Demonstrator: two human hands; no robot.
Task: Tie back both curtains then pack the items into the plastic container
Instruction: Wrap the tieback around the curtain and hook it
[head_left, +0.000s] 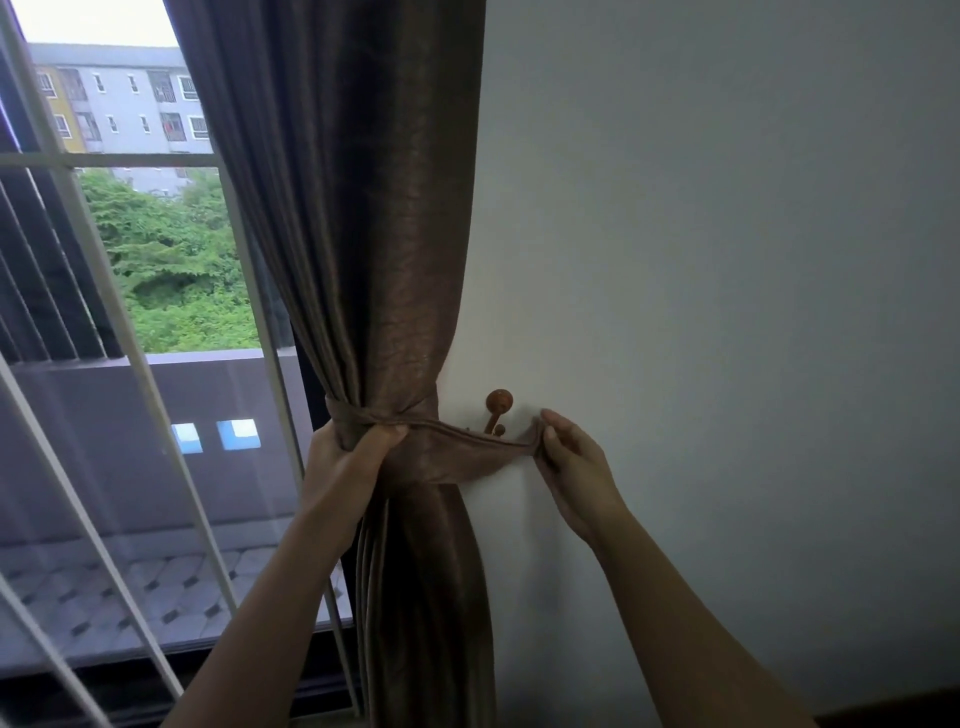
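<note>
Here the left hand (345, 457) clamps the bunched curtain (374, 234), the right hand (571, 462) pinches the tieback (467, 452) end at four o'clock from the hook (497, 410), so looping it on seems next.

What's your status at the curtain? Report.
Left hand gripping gathered curtain at the tieback. Right hand pinching tieback's free end just past the wall hook. Not visibly hooked yet. Nothing in the way.

Sheeny cloth curtain (363, 234), matt wall (727, 260)
</note>
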